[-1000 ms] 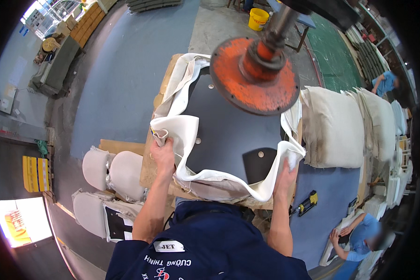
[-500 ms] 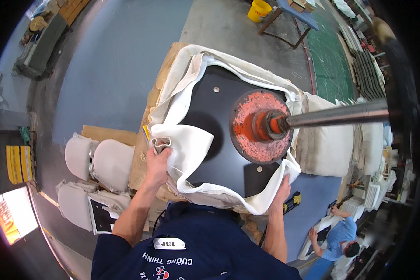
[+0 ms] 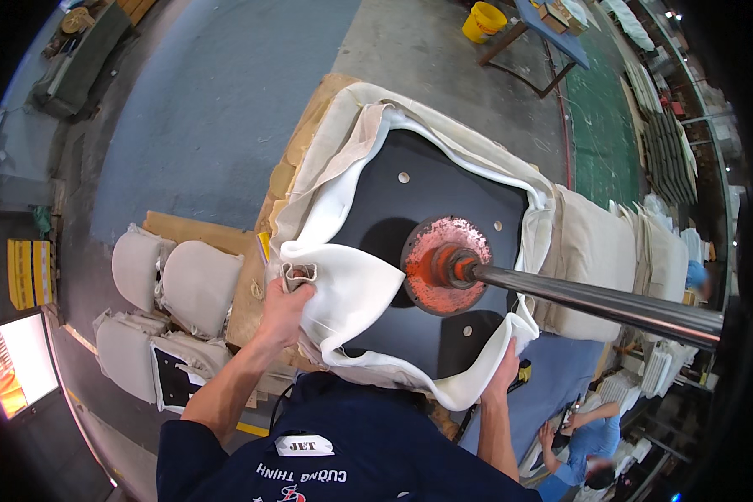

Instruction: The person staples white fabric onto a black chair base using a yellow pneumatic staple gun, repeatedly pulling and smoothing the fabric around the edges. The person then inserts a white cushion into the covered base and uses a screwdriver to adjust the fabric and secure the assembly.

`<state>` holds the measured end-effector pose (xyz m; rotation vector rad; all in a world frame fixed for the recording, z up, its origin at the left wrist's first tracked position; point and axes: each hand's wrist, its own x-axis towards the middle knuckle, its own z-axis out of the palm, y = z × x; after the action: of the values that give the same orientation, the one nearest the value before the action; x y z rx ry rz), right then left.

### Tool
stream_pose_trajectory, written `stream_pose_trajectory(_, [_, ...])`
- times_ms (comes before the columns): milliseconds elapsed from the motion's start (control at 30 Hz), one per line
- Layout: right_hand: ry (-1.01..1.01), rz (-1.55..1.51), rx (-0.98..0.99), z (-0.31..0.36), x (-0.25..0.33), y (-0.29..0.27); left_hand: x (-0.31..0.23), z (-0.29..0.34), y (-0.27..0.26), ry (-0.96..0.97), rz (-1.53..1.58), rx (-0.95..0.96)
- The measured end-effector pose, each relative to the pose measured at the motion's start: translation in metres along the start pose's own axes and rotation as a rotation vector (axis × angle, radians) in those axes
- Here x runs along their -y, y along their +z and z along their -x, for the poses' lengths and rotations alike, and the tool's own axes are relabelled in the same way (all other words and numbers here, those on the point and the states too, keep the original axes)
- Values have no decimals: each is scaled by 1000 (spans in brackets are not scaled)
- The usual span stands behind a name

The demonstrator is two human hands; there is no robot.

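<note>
A seat cushion lies upside down in front of me, its black board [image 3: 376, 188] framed by a loose white lining [image 3: 356, 289] and a beige fabric cover [image 3: 343, 138]. My left hand [image 3: 284, 311] is closed round a rolled edge of the cover at the near left, and a flap of lining folds over the board beside it. At the near right, my right hand [image 3: 504, 368] grips the white lining's edge. Over the board is a worn orange press disc [image 3: 448, 266] on a steel rod [image 3: 598, 303]; whether it touches the board I cannot tell.
Finished-looking beige cushions [image 3: 590, 259] stand in a row on the right. More seat pads [image 3: 199, 289] lie at the left. A yellow bucket [image 3: 483, 23] and a blue table [image 3: 548, 33] stand far off. Another person [image 3: 590, 448] works at the lower right.
The press disc has gone down toward the board and looks smaller, uncovering another hole in it. My view has shifted slightly. Both hands keep their grips.
</note>
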<state>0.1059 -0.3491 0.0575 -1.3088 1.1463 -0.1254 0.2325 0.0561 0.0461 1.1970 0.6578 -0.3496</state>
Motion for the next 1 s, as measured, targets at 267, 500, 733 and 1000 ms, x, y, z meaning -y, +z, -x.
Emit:
stream_pose_trajectory(267, [54,-32,9,0,5,1,-4,-1,2,-67,37,-19])
stream_pose_trajectory(500, [154,-158,-46,-5,-5,-4,-10,14,24,-66,56,-96])
stream_pose_trajectory(733, [127,-258,89,31,31,16,-8,34,32,16,58,-99])
stream_pose_trajectory(1000, [41,-317,56,20,19,24,-3,36,14,197,-218,62])
